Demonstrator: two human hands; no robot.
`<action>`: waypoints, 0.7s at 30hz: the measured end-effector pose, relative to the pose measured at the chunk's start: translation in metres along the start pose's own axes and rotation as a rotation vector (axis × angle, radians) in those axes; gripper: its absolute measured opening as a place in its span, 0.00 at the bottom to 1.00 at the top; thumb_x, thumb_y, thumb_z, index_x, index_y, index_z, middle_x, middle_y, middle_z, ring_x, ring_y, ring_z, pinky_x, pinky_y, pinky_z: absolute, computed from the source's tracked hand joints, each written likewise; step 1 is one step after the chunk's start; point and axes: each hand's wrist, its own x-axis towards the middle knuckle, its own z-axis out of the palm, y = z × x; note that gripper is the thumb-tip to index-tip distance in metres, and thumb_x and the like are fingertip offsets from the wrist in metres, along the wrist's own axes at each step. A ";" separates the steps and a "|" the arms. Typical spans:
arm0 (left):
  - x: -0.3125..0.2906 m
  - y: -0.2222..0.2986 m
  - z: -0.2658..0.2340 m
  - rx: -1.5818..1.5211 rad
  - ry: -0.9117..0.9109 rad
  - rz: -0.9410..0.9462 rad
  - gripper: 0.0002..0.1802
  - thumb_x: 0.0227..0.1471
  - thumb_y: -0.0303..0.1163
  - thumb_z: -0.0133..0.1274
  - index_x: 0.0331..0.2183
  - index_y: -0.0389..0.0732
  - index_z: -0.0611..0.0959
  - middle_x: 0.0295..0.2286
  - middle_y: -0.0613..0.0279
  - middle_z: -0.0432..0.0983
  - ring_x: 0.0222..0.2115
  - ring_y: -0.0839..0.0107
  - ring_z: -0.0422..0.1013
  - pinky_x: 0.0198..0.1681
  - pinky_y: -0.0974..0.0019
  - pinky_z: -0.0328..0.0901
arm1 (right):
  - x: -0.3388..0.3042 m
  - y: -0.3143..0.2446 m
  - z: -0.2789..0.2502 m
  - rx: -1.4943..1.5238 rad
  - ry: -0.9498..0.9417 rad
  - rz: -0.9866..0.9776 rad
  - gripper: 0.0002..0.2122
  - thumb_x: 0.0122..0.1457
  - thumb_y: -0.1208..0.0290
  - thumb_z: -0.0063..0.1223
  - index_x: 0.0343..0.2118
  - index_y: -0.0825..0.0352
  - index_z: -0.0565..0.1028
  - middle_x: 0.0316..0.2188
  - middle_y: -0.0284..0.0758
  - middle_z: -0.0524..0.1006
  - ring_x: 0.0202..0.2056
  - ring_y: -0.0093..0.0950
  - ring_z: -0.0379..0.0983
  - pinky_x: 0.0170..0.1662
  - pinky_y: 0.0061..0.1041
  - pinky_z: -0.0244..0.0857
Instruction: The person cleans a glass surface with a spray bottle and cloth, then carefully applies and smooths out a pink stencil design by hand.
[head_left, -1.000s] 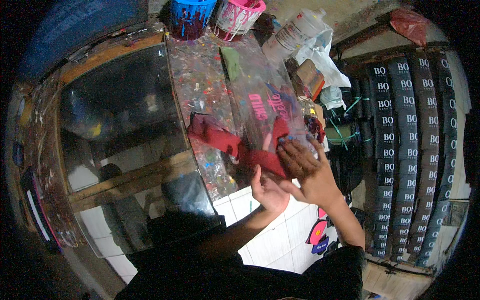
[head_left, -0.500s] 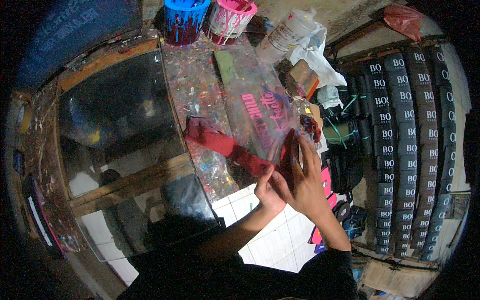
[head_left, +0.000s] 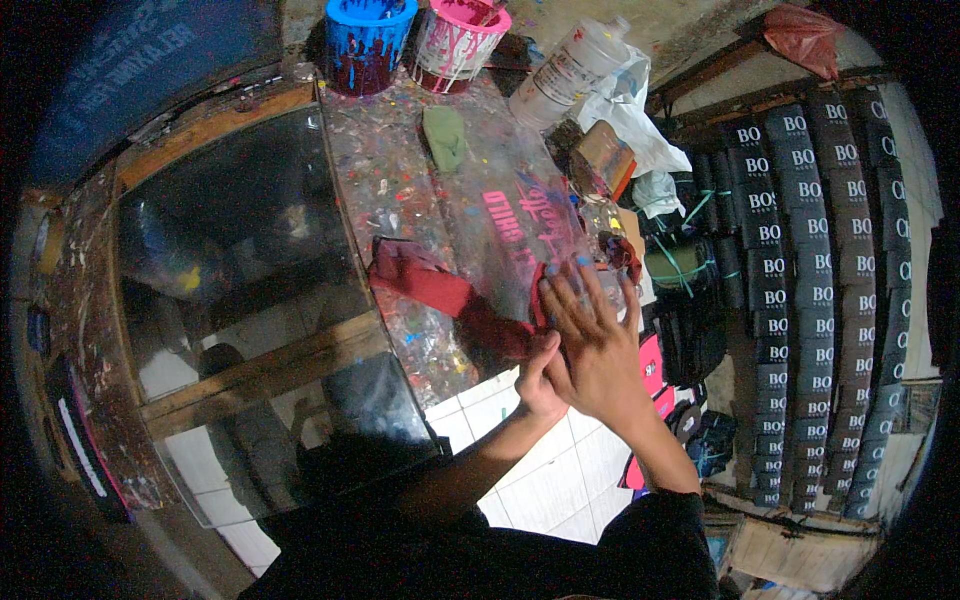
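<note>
Fingers of the left hand (head_left: 543, 392) meet the near edge of a red cloth (head_left: 440, 292), their grip hidden from where I stand; the right hand (head_left: 600, 362) spreads unclenched fingers over it. The cloth, running toward ten o'clock from the hands, looks light and limp, best taken by its edges. Blue tub (head_left: 366, 55) at eleven, pink-rimmed tub (head_left: 455, 50) beside it, clear bottle (head_left: 568, 75) at twelve: contents unclear.
</note>
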 end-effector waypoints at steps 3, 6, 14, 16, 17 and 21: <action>0.002 -0.001 0.001 0.039 -0.043 0.038 0.15 0.57 0.35 0.47 0.44 0.39 0.74 0.43 0.61 0.71 0.48 0.74 0.65 0.55 0.65 0.56 | 0.009 0.009 0.004 -0.117 0.094 0.111 0.27 0.60 0.57 0.52 0.60 0.66 0.72 0.62 0.38 0.71 0.67 0.39 0.59 0.68 0.60 0.38; 0.001 -0.007 -0.025 -0.043 -0.100 -0.074 0.28 0.58 0.35 0.47 0.59 0.38 0.68 0.59 0.59 0.65 0.62 0.67 0.59 0.67 0.57 0.49 | 0.004 0.004 0.002 -0.042 0.003 0.001 0.27 0.62 0.56 0.52 0.60 0.66 0.72 0.62 0.38 0.71 0.67 0.39 0.59 0.68 0.58 0.37; -0.002 -0.005 -0.017 -0.003 -0.044 -0.037 0.33 0.59 0.37 0.47 0.64 0.37 0.64 0.62 0.55 0.63 0.66 0.61 0.55 0.70 0.54 0.44 | 0.001 0.005 0.002 -0.029 0.044 -0.001 0.26 0.60 0.58 0.54 0.59 0.66 0.73 0.59 0.37 0.74 0.66 0.38 0.61 0.69 0.60 0.37; -0.003 -0.007 -0.023 -0.024 -0.080 -0.077 0.33 0.59 0.37 0.47 0.64 0.38 0.65 0.63 0.55 0.63 0.65 0.61 0.56 0.70 0.55 0.44 | -0.005 0.003 -0.001 -0.021 0.017 -0.031 0.26 0.60 0.58 0.54 0.59 0.66 0.74 0.59 0.37 0.74 0.66 0.38 0.60 0.69 0.60 0.36; -0.003 -0.009 -0.026 -0.036 -0.092 -0.080 0.33 0.59 0.37 0.48 0.63 0.39 0.65 0.62 0.56 0.63 0.65 0.62 0.56 0.70 0.55 0.45 | -0.003 0.002 -0.005 -0.020 0.028 -0.010 0.26 0.60 0.57 0.54 0.58 0.66 0.74 0.59 0.37 0.74 0.66 0.38 0.60 0.69 0.60 0.36; -0.002 -0.013 -0.025 -0.125 -0.067 -0.039 0.31 0.59 0.36 0.49 0.63 0.43 0.66 0.61 0.62 0.65 0.64 0.65 0.58 0.69 0.56 0.46 | 0.012 0.009 0.003 -0.050 0.069 0.038 0.26 0.60 0.56 0.55 0.58 0.67 0.75 0.59 0.37 0.74 0.66 0.38 0.61 0.69 0.59 0.37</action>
